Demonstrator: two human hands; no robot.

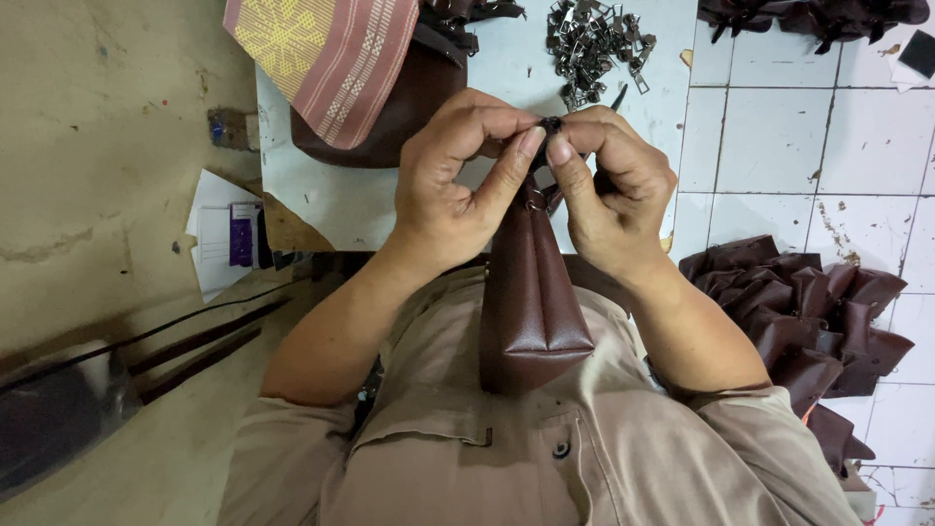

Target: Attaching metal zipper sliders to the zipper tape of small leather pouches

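Lap: I see beige trousers (545, 458) nearest the camera, and the brown pouch (531, 292) stands on them, its flat bottom toward me and its top pointing away toward the table.

Pouch: it looks sewn and closed along its sides; a small metal ring (535, 203) shows at its top end, just under the fingers.

Progress: I judge the body of the pouch finished and the small fitting at its top not yet settled, since both hands are pinched on it; how far that fitting has gone on I cannot tell, the thumbs cover it.

Left hand: my left hand (458, 190) is curled shut, thumb and forefinger pinching the small dark piece (551, 125) at the pouch's top, wrist bent inward, forearm coming up from the near left.

Right hand: my right hand (614, 195) mirrors it, closed in a pinch on the same piece, thumb tip touching the left thumb tip, forearm coming up from the near right.

Right floor: a heap of brown pieces (799, 312) lies on the white tiles (779, 127), near my right elbow.

Left side: white papers (222, 234) lie at the table's near left edge.

Table: the pale table (331, 195) lies just beyond the hands.

Far table: a pile of metal zipper pulls (594, 44) sits beyond my hands, apart from them; to its left rests a bag with a red and yellow woven flap (331, 49).

Far right: more dark brown pieces (808, 18) lie on the tiles.
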